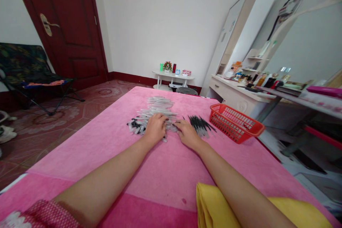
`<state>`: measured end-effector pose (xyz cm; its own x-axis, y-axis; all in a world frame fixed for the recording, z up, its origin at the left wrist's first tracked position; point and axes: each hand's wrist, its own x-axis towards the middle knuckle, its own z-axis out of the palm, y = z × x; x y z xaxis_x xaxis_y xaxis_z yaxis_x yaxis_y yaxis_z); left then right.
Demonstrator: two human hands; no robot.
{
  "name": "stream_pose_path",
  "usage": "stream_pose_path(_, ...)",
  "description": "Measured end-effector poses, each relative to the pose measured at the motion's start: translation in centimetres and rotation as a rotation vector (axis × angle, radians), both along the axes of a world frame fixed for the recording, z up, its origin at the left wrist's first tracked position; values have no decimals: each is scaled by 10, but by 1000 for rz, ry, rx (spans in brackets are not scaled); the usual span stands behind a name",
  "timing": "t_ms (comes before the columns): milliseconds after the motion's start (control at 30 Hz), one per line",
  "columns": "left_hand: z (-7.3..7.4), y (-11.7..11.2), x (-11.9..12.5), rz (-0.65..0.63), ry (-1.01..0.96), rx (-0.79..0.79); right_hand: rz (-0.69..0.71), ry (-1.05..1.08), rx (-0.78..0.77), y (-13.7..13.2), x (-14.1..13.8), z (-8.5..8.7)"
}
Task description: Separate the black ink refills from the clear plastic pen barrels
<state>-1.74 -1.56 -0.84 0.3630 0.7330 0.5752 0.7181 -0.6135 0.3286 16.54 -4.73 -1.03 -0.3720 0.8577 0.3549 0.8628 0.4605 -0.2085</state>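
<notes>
On the pink cloth, a stack of pale, see-through pen barrels [159,104] lies in front of me, running sideways. My left hand [157,126] is over its near end, fingers curled down and closed, their tips hidden among the barrels. Left of that hand is a jumble of short black and clear pen parts [136,126]. My right hand [187,133] faces it from the right, fingers drawn together beside pale pieces [171,126] between the hands. What either hand grips is too small to make out. Beyond the right hand, thin black-and-clear sticks [200,125] lie in a fanned bunch.
A red plastic basket [235,123] stands at the table's right edge. Folded yellow cloth [213,205] lies under my right forearm. A cluttered dressing table [235,89] is to the right, a folding chair [34,74] to the left. A small white table [173,75] stands beyond.
</notes>
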Motion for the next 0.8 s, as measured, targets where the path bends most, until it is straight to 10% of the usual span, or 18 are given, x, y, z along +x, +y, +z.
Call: stream_pose_path(800,-4,2,2,-64,14,37,-362,-66,-21,-2,4,3)
